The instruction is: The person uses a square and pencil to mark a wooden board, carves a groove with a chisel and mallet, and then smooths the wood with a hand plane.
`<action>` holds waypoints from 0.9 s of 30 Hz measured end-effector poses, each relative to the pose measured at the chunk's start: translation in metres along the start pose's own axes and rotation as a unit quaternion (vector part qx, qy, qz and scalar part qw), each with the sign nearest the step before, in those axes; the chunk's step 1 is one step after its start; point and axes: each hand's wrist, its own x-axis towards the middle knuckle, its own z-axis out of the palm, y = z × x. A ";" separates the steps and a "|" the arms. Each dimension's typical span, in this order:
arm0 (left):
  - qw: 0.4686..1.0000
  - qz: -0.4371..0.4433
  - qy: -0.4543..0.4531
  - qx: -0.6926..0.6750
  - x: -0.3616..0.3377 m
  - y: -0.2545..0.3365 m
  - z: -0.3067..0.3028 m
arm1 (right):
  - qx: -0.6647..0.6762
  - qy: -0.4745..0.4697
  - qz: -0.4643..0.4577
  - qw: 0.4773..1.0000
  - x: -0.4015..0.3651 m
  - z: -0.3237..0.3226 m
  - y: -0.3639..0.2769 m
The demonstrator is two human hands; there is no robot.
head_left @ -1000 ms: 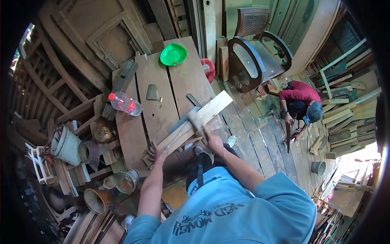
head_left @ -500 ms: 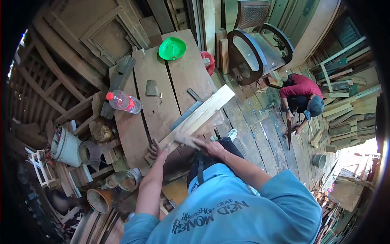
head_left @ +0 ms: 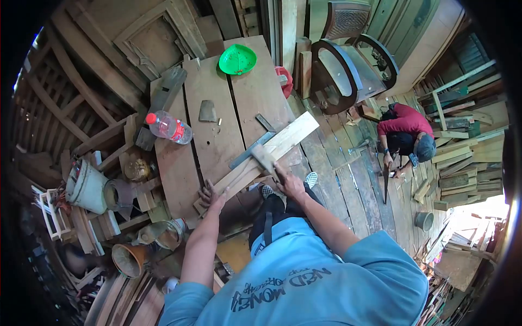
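Note:
A long pale wooden plank [head_left: 293, 133] lies slantwise across the front right of the workbench [head_left: 217, 152]. Over its near left end rests my left hand [head_left: 212, 196], fingers spread. My right hand [head_left: 292, 186] is closed round the handle of a pale, flat-headed tool [head_left: 263, 158], whose exact kind I cannot tell. The tool's head overlaps the middle of the plank. Along the plank's far edge lies an L-shaped try square [head_left: 251, 149], its short arm pointing away from me.
On the bench are a plastic bottle [head_left: 169, 128], a green dish [head_left: 237, 59], a flat blade-like piece [head_left: 207, 111] and a wooden block [head_left: 166, 92]. Buckets [head_left: 87, 187] stand left. Beyond the bench is a chair [head_left: 353, 65]; a person [head_left: 405, 130] crouches right with a saw [head_left: 386, 182].
The pale-headed tool, blurred before, has moved away from me and a little right along the plank with my right hand. My left hand stays at the plank's near end.

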 end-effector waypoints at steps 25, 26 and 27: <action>0.991 -0.126 -0.050 -0.022 0.013 0.069 -0.009 | -0.053 0.008 -0.152 0.987 -0.001 0.026 0.010; 0.990 -0.130 -0.056 -0.020 0.014 0.068 -0.007 | -0.008 0.018 -0.065 0.998 0.008 0.022 0.015; 0.989 -0.133 -0.062 -0.018 0.013 0.067 -0.004 | 0.039 0.024 0.024 0.999 0.012 0.014 0.014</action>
